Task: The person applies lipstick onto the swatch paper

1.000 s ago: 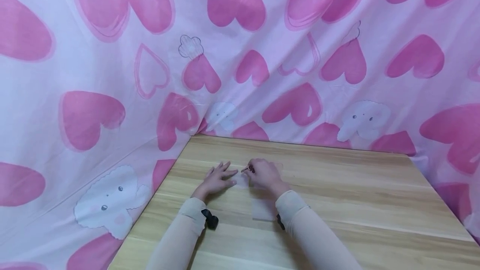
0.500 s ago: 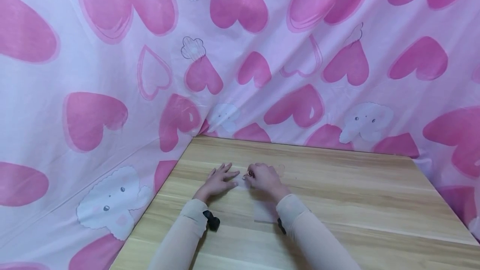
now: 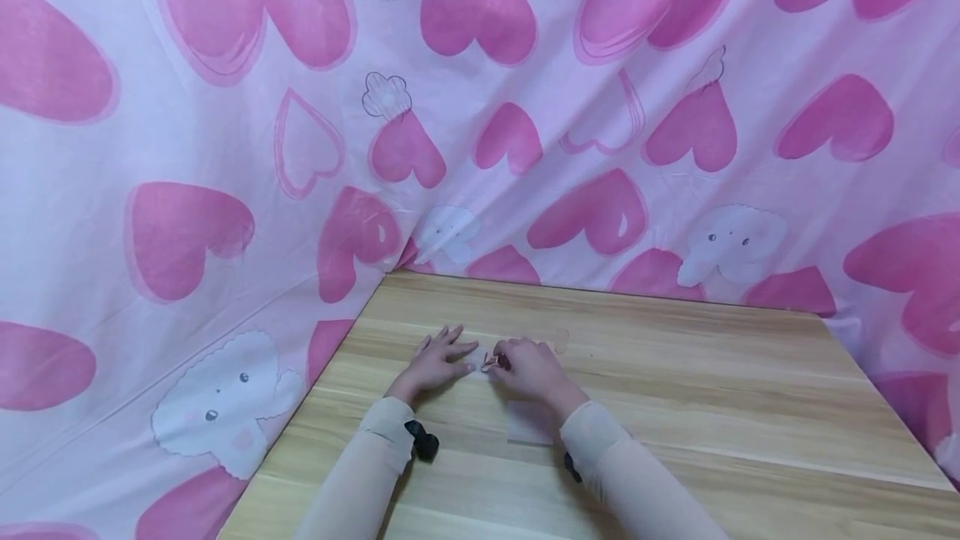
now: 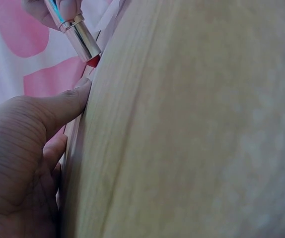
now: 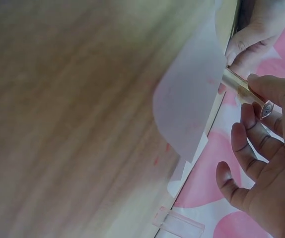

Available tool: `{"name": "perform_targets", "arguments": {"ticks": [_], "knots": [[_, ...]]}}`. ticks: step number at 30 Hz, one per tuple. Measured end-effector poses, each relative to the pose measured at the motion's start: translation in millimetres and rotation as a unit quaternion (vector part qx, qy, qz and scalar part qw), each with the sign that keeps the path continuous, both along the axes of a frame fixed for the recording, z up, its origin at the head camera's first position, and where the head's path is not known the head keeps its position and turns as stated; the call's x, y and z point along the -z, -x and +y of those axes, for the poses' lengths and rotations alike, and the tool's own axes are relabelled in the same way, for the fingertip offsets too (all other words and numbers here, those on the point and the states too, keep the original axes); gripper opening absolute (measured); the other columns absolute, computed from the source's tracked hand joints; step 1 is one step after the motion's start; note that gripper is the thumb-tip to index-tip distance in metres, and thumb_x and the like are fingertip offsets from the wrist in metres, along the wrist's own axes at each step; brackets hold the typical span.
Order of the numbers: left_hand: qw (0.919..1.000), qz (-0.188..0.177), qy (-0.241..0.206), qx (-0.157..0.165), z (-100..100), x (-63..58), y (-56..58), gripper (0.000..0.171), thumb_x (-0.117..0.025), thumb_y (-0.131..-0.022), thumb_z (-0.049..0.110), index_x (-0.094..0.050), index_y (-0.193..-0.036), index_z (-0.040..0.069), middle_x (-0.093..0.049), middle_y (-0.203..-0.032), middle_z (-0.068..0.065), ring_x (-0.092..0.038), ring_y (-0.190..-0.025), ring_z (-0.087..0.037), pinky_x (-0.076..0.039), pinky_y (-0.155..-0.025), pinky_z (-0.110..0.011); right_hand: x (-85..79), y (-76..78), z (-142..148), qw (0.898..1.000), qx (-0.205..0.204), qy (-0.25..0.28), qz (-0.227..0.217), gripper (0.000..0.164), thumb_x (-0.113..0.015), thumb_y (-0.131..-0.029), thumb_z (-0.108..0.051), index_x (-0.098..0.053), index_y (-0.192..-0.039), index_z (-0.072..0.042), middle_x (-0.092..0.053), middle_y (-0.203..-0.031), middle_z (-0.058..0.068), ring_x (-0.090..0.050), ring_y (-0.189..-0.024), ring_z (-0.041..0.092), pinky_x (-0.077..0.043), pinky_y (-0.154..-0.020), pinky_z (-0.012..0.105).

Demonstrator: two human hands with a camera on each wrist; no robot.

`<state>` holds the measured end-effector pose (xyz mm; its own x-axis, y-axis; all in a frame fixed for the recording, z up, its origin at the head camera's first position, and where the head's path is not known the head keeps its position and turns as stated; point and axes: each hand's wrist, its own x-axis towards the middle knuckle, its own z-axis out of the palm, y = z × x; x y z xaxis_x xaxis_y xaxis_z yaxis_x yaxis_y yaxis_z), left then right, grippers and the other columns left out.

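Observation:
My right hand (image 3: 534, 369) pinches a lipstick (image 5: 243, 90) between thumb and fingers, with its other fingers loosely bent. The lipstick has a shiny gold-pink tube, and its red tip (image 4: 94, 61) points down, right at the surface in the left wrist view. Under it lies a thin whitish sheet of paper (image 5: 189, 94), curled up along one side in the right wrist view. My left hand (image 3: 435, 367) rests with spread fingers at the paper's left side, thumb close to the lipstick tip. In the head view my right hand and forearm hide part of the paper (image 3: 529, 423).
A small clear plastic piece (image 5: 181, 223) lies beyond the right hand on the wooden table (image 3: 712, 407). Small red marks (image 5: 168, 147) show near the paper. A pink heart-print cloth (image 3: 480, 140) hangs along the table's far and left edges. Dark wrist devices (image 3: 424, 442) sit at the cuffs.
My right hand has moved slightly toward me with the lipstick, and its forearm has shifted right, showing more of the near paper. A small line now shows beside the tip. My left hand stays in place.

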<state>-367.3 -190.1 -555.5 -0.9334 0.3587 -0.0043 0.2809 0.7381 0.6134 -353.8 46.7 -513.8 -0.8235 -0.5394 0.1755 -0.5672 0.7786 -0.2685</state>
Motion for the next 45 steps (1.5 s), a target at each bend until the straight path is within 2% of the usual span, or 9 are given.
{"name": "perform_targets", "arguments": {"ticks": [12, 19, 29, 34, 37, 41, 45], "knots": [[1.0000, 0.005, 0.001, 0.004, -1, 1.0, 0.3, 0.051, -0.062, -0.097, 0.045, -0.055, -0.145, 0.027, -0.022, -0.166, -0.008, -0.007, -0.154, -0.034, 0.005, -0.120, -0.057, 3.5, -7.1, 0, 1.000, -0.004, 0.005, -0.010, 0.026, -0.070, -0.093, -0.039, -0.070, -0.109, -0.019, -0.068, -0.089, -0.008, -0.060, -0.082, 0.013, -0.049, -0.076, 0.043], [1.0000, 0.009, 0.003, 0.004, 0, -1.6, 0.2, 0.051, -0.062, -0.097, 0.044, -0.056, -0.145, 0.027, -0.022, -0.165, -0.008, -0.007, -0.153, -0.035, 0.005, -0.120, -0.058, 4.3, -9.1, 0, 1.000, -0.006, 0.012, -0.001, 0.025, -0.069, -0.094, -0.043, -0.070, -0.105, -0.020, -0.065, -0.083, -0.011, -0.057, -0.078, 0.011, -0.049, -0.073, 0.042], [1.0000, -0.001, 0.002, 0.001, -1, 1.4, 0.8, 0.051, -0.062, -0.097, 0.045, -0.054, -0.145, 0.030, -0.019, -0.166, -0.005, -0.005, -0.154, -0.031, 0.007, -0.120, -0.055, 4.8, -10.6, 0, 1.000, 0.010, 0.017, 0.004, 0.026, -0.068, -0.095, -0.042, -0.072, -0.107, -0.019, -0.069, -0.088, -0.007, -0.061, -0.081, 0.013, -0.051, -0.076, 0.043], [0.9999, -0.005, -0.009, -0.002, 0, 1.8, 0.9, 0.051, -0.062, -0.097, 0.046, -0.054, -0.145, 0.030, -0.019, -0.166, -0.005, -0.004, -0.154, -0.031, 0.008, -0.120, -0.054, 2.6, -10.9, 3, 0.998, 0.021, 0.051, 0.032, 0.022, -0.069, -0.095, -0.038, -0.073, -0.105, -0.019, -0.070, -0.086, -0.006, -0.061, -0.076, 0.013, -0.051, -0.074, 0.041], [0.9998, -0.008, -0.018, 0.000, 0, 3.1, 1.5, 0.051, -0.063, -0.097, 0.045, -0.055, -0.145, 0.029, -0.020, -0.166, -0.006, -0.004, -0.154, -0.031, 0.008, -0.120, -0.055, 0.2, -11.0, 8, 0.995, 0.029, 0.090, 0.044, 0.019, -0.071, -0.094, -0.036, -0.073, -0.101, -0.019, -0.067, -0.082, -0.009, -0.058, -0.072, 0.010, -0.050, -0.069, 0.035], [0.9995, -0.012, -0.029, 0.003, -1, 4.2, 1.6, 0.049, -0.064, -0.097, 0.041, -0.056, -0.144, 0.027, -0.021, -0.166, -0.005, -0.005, -0.154, -0.031, 0.007, -0.120, -0.055, -1.2, -11.0, 18, 0.988, 0.041, 0.145, 0.034, 0.019, -0.071, -0.094, -0.036, -0.073, -0.101, -0.018, -0.062, -0.077, -0.014, -0.054, -0.069, 0.006, -0.048, -0.063, 0.026], [0.9984, -0.023, -0.052, 0.001, -3, 0.8, 1.2, 0.049, -0.065, -0.097, 0.037, -0.056, -0.144, 0.026, -0.020, -0.166, -0.004, -0.003, -0.154, -0.029, 0.009, -0.120, -0.053, -3.0, -11.3, 30, 0.982, 0.063, 0.176, 0.021, 0.023, -0.071, -0.095, -0.038, -0.073, -0.104, -0.017, -0.059, -0.076, -0.013, -0.052, -0.070, 0.008, -0.046, -0.064, 0.027]]}}
